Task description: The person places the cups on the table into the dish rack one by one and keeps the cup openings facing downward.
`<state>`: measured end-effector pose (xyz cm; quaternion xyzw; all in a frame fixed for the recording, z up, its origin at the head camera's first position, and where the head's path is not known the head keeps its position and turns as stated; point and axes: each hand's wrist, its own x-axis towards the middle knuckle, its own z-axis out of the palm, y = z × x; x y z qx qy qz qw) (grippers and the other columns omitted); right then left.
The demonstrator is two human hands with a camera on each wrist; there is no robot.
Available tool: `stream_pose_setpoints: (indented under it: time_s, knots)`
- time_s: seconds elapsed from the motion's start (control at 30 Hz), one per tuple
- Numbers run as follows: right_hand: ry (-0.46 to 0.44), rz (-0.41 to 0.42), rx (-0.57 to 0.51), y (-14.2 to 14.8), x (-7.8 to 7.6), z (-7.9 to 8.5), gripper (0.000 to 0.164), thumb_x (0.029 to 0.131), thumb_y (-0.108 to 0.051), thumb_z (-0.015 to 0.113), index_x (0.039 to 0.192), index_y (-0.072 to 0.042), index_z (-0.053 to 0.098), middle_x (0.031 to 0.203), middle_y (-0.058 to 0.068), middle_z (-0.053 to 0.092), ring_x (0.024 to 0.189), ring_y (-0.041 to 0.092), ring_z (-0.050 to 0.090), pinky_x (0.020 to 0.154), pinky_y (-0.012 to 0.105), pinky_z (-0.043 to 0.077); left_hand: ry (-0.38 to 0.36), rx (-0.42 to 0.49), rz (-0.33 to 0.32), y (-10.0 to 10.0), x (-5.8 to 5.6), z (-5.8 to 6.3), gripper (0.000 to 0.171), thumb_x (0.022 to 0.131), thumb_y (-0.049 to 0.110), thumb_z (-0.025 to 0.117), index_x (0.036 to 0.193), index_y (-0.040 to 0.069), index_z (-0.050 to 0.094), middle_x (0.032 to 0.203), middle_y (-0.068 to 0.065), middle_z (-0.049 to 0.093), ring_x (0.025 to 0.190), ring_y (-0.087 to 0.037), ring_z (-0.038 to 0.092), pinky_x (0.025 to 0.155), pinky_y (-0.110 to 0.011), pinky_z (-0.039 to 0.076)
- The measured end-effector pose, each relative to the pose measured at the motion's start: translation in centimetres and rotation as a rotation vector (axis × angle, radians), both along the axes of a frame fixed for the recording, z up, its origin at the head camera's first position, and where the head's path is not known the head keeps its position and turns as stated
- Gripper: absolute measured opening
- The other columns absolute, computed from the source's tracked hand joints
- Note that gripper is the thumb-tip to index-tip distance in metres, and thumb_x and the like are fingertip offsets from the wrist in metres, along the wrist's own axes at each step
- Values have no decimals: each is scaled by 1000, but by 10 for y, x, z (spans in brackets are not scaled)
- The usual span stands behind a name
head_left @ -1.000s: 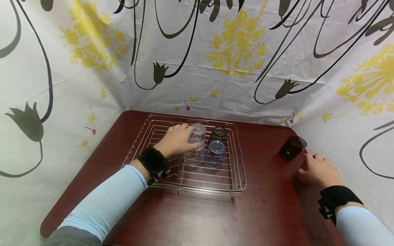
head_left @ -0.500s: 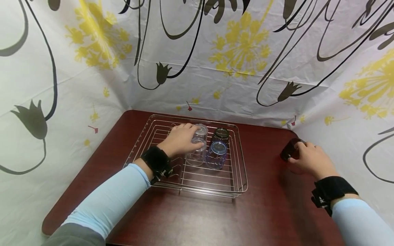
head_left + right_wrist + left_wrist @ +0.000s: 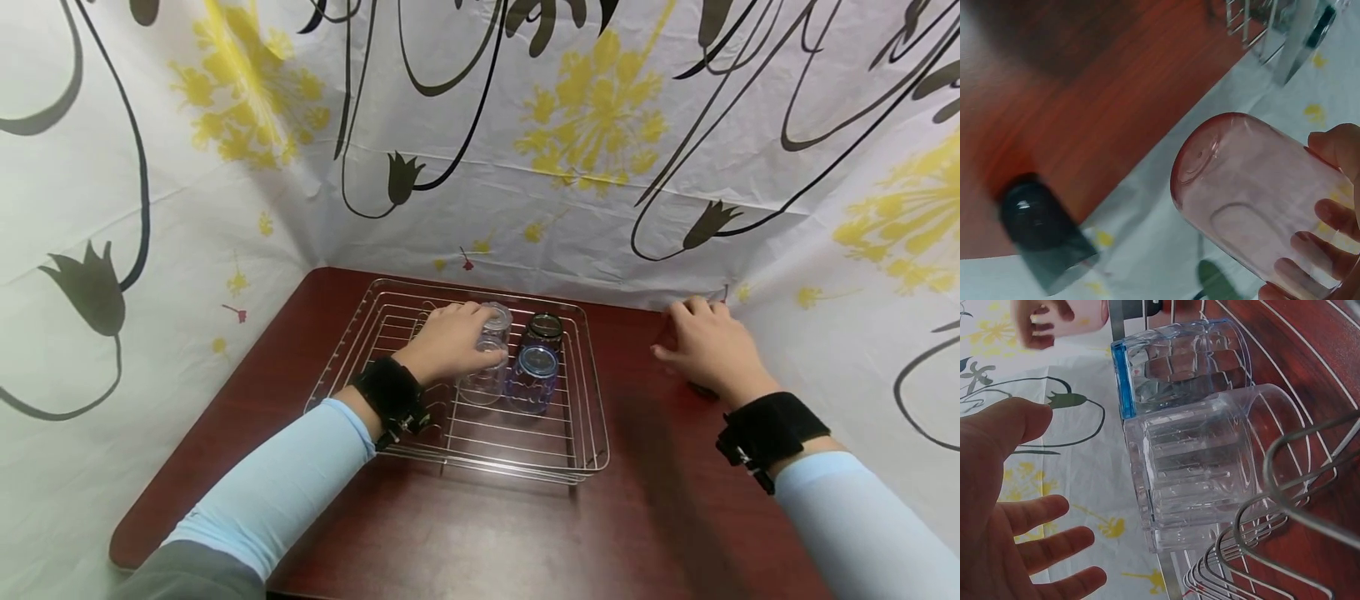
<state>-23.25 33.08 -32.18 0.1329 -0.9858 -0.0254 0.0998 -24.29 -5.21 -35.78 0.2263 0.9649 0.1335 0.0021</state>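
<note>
My right hand (image 3: pixel 708 346) grips a pink see-through drinking glass (image 3: pixel 1247 194) by its open end, its base pointing away from the fingers in the right wrist view. Behind it a dark glass (image 3: pixel 1038 228) stands on the table. My left hand (image 3: pixel 446 342) hovers over the wire rack with fingers spread, apart from the glasses in the left wrist view. Two clear glasses (image 3: pixel 1200 462) stand upside down below it. Beside them are an upturned blue-tinted glass (image 3: pixel 534 379) and an upturned dark greenish glass (image 3: pixel 545 327).
The wire dish rack (image 3: pixel 510 477) has raised wire sides and curved prongs (image 3: pixel 1272 487) on its left. It sits on a dark red table (image 3: pixel 480 533). A patterned white sheet (image 3: pixel 465 192) hangs close behind and at both sides.
My right hand has moved from the table's right edge, past the dark glass, left and farther back, now holding the pink glass up. The left hand has stayed over the clear glasses.
</note>
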Motion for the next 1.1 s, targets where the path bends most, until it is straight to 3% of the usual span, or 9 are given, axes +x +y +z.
stream_pose_setpoints:
  time_s: [0.33,0.67,0.87,1.1]
  knots:
    - [113,145,12,-62,-8,7,52,83,-34,76,122,-5,57,121,24,54,110,51,49,84,64,44,0,5,-4,0,-1,-3,77,92,63,58,152,19,41,154,-8,43,141,-31,41,115,-55,33]
    - [144,218,-4,-103,-7,9,47,85,-34,73,121,-8,57,117,18,55,101,45,50,78,58,46,14,4,-44,6,-1,-3,75,92,63,59,151,20,43,156,-6,42,142,-30,41,115,-54,33]
    - [209,314,-17,-128,-2,5,41,81,-30,72,116,-9,61,114,15,58,96,40,53,73,52,49,-9,24,-45,10,0,0,76,91,63,61,152,21,42,156,-6,41,143,-31,40,115,-56,32]
    - [183,388,-11,-156,10,6,47,85,-35,74,123,-11,60,123,12,56,103,37,53,77,49,49,-29,25,-61,13,0,0,80,89,62,64,153,20,39,153,-4,44,139,-30,44,113,-54,35]
